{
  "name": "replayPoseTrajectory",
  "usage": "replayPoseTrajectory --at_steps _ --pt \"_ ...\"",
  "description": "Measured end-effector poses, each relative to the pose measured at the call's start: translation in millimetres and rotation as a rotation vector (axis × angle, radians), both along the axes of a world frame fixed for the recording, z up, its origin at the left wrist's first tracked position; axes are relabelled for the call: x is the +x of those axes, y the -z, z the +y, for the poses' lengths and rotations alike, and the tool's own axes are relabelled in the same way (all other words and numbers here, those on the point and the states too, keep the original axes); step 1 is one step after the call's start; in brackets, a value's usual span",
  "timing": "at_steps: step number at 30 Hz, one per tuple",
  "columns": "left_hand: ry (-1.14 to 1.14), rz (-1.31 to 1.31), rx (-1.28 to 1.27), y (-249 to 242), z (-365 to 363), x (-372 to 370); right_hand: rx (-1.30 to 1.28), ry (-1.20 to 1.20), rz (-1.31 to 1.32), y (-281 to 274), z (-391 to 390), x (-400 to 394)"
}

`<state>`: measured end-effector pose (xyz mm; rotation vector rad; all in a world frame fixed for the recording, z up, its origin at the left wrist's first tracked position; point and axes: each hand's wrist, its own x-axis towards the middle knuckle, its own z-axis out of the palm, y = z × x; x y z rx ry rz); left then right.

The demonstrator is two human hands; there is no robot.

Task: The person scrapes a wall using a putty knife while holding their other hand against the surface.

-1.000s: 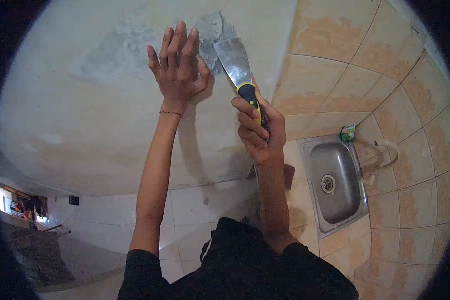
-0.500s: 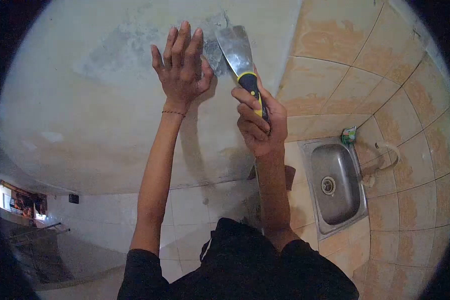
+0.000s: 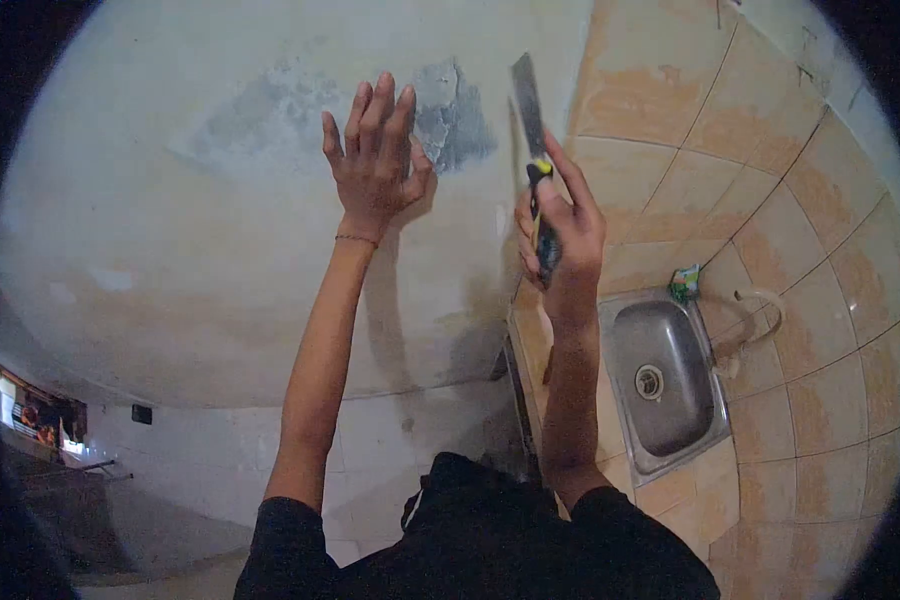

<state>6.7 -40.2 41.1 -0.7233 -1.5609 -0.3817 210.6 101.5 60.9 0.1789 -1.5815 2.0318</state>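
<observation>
My left hand [image 3: 378,150] rests against the pale wall [image 3: 220,230] with its fingers spread, holding nothing. A thin band circles that wrist. Right beside its fingertips is a grey, flaking patch [image 3: 455,120] where the paint has come off. My right hand [image 3: 565,225] is wrapped round the black and yellow handle of a putty knife [image 3: 527,100]. The metal blade points up and is turned nearly edge-on, to the right of the grey patch and near the border between painted wall and tiles. Slight blur covers the knife.
To the right, a metal sink [image 3: 622,340] is set in a tiled counter [image 3: 670,490]. A green packet [image 3: 685,283] sits at its far corner, near a pale curved tap [image 3: 765,300]. Orange-beige tiles [image 3: 820,270] cover the right wall. A small dark box [image 3: 142,414] is at lower left.
My right hand has moved the putty knife right, away from the grey patch, and turned its blade edge-on. More of the patch shows. My left hand stays on the wall; the view has shifted slightly.
</observation>
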Motion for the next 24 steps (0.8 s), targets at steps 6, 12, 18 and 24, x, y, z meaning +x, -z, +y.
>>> replayPoseTrajectory --at_steps 6,12,18,24 --pt "-0.011 -0.011 -0.008 1 0 -1 1.084 0.794 -0.101 42 -11 -9" --pt "0.017 -0.007 -0.006 0 -1 0 0.867 0.554 0.007 52 -7 11" --pt "0.009 -0.028 -0.007 0 -2 0 -0.164 -0.471 -0.139 18 7 6" --pt "0.009 -0.024 0.000 1 -2 -2 -0.355 -0.669 -0.122 14 7 -34"
